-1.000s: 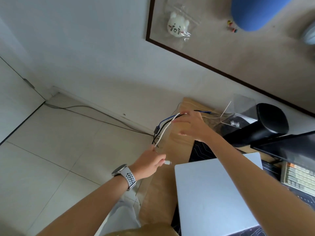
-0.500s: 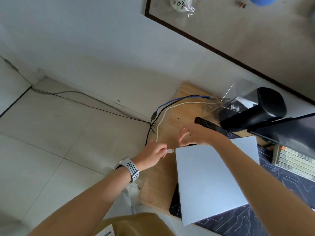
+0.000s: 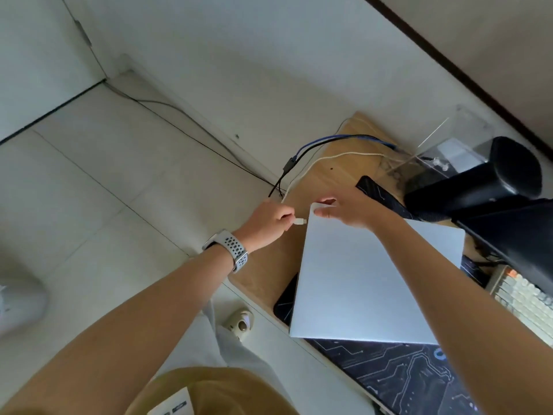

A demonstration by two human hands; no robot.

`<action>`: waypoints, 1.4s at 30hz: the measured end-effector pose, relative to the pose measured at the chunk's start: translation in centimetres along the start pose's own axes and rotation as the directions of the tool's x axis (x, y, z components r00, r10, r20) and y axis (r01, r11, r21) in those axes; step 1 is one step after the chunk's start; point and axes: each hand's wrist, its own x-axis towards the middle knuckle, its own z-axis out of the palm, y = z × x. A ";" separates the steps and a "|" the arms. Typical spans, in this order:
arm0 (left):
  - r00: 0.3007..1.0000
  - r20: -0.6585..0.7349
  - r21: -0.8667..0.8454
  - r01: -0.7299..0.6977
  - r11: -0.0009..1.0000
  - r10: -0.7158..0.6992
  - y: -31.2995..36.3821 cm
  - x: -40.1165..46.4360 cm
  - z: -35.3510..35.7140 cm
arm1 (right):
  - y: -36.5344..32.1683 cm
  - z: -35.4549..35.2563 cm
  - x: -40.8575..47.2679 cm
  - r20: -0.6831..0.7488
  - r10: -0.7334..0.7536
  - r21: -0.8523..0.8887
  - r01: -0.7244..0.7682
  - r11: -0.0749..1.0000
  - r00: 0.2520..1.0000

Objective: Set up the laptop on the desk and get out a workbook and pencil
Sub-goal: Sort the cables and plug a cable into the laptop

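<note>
Head view: closed silver laptop [image 3: 374, 280] lies flat on dark desk mat [image 3: 404, 375] near the tabletop's [image 3: 338, 178] left edge. Left hand [image 3: 266, 226], watch [image 3: 229, 250] on wrist, fingers pinching the plug end of the white cable [image 3: 300, 221], plug tip just beside the laptop's far left corner, not touching. Right hand [image 3: 350, 209] grips that same corner, thumb past the edge. Keyboard [image 3: 526, 301] and black monitor [image 3: 508, 229] at the right.

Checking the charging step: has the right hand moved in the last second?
Yes: the right hand left the cables and is now at the laptop's far-left corner.
</note>
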 end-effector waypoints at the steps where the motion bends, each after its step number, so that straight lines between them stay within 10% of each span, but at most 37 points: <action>1: 1.000 -0.021 0.014 0.000 1.000 0.001 -0.1 0.1 0.0 | 0.0 0.1 0.0 -0.012 -0.005 -0.001 0.005 1.000 1.000; 42: 1.000 -0.010 -0.207 -0.008 0.978 0.006 -2.0 1.5 0.2 | -1.4 -1.1 0.9 0.017 -0.042 -0.291 0.045 0.956 0.999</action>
